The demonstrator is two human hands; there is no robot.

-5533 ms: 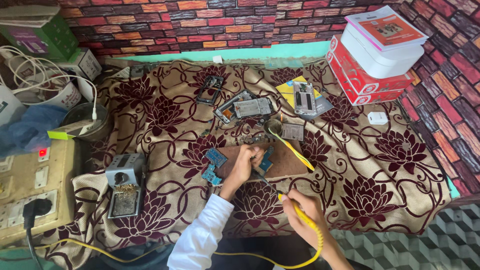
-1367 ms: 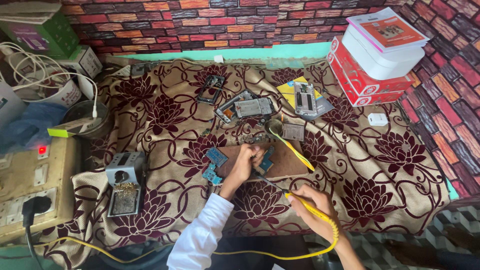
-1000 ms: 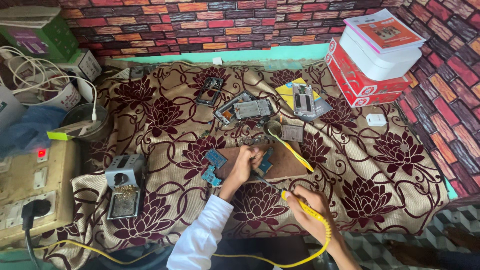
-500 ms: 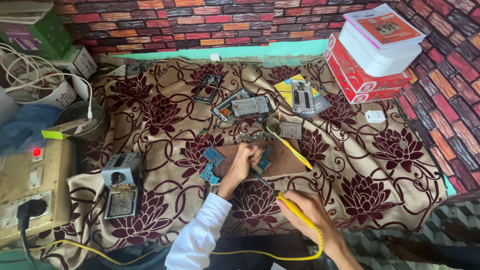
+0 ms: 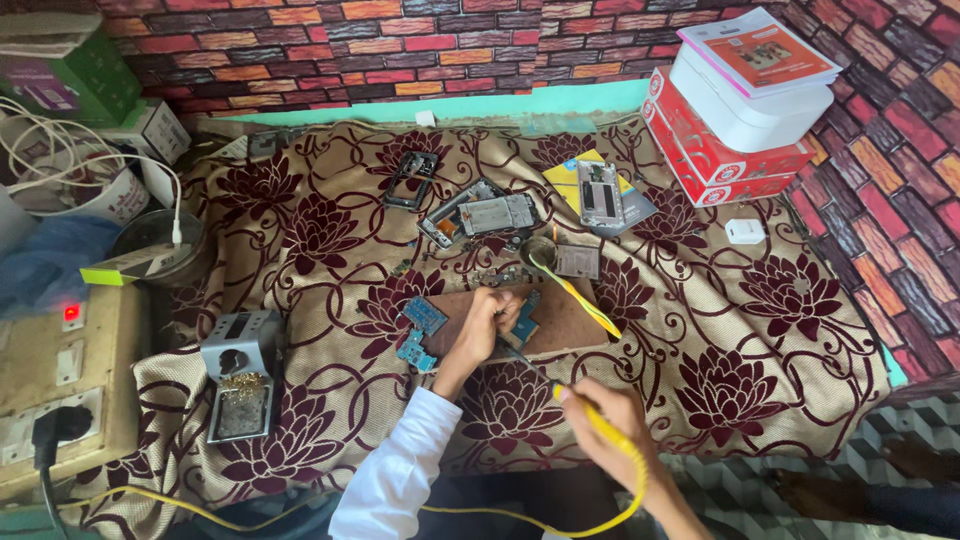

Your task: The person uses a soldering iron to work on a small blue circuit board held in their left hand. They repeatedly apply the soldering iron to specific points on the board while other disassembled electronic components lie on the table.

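Right hand (image 5: 610,425), nearest, is closed around a yellow soldering iron (image 5: 590,420) whose tip reaches toward a blue circuit board (image 5: 524,318). Left hand (image 5: 482,325), fingers curled, presses that board onto the brown wooden board (image 5: 565,325). Beyond, a small round tin (image 5: 540,250); contents unclear.

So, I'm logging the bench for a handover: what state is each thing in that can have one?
Left hand: pressing on the blue circuit board that lies on the wooden block.
Right hand: closed on the yellow soldering iron, tip aimed at the board.
Switch box light: lit red.
Black plug: seated in the socket.
Phone frames: opened up, lying flat.
White box: closed, stacked on red boxes.
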